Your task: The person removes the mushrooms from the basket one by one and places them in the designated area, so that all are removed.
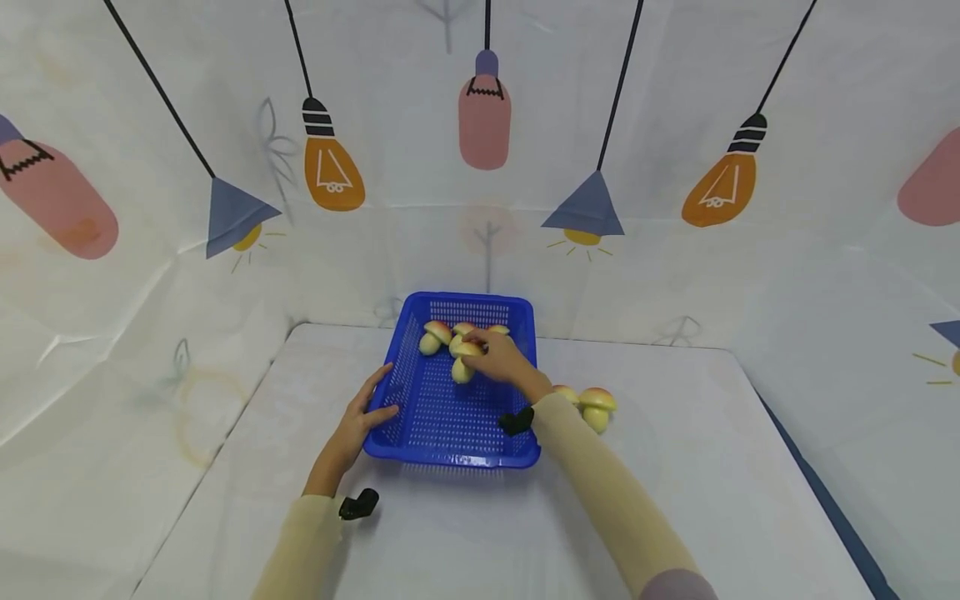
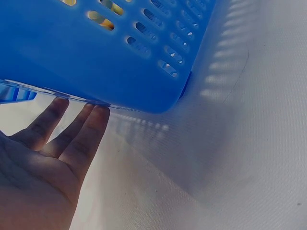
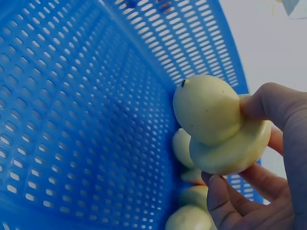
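My right hand (image 1: 501,358) pinches a mushroom (image 1: 462,372) over the basket (image 1: 442,425), stem toward me (my left hand (image 1: 357,422), fingers straight, touches it).

On both arms we saw long, plain sleeves in pale creamy yellow, with the left sleeve (image 1: 302,546) and the right sleeve (image 1: 615,492) both reaching the wrist. Lower in the head view, we noticed a dusky mauve section (image 1: 677,586) with a curved edge on the right arm. We saw a small, bent left black piece (image 1: 358,504) and a similar right black piece (image 1: 516,422) beside the cuffs, their details too small for us to read.
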A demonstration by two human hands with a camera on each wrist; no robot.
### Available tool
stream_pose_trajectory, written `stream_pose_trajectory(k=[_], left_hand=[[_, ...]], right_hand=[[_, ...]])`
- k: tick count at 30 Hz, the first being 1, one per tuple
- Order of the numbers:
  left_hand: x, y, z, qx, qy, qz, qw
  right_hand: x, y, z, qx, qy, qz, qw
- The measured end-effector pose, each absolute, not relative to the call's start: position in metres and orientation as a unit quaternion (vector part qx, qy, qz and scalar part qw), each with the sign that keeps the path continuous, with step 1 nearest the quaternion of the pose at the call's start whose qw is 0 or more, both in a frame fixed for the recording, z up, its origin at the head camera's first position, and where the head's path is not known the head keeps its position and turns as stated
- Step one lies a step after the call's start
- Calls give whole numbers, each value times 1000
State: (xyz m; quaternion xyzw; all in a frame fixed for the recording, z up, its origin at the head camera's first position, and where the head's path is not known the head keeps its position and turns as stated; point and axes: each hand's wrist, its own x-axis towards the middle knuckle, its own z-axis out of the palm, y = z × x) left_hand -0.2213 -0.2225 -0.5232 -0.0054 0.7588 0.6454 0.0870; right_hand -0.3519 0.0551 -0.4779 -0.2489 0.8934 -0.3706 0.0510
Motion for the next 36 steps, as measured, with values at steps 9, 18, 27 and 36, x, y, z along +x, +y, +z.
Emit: stream_pose_trajectory(k=[9, 18, 27, 36], left_hand=[[-220, -222, -522, -10, 763, 641, 89], [-218, -222, -523, -7, 761, 643, 84], [-219, -221, -525, -7, 762, 643, 80], [-219, -221, -524, -6, 764, 641, 80]], right_hand=[[-342, 71, -455, -242, 873, -418, 62], [-333, 99, -426, -265, 867, -420, 36], [-325, 139, -414, -244, 873, -421, 18], [-315, 179, -417, -256, 872, -418, 4]])
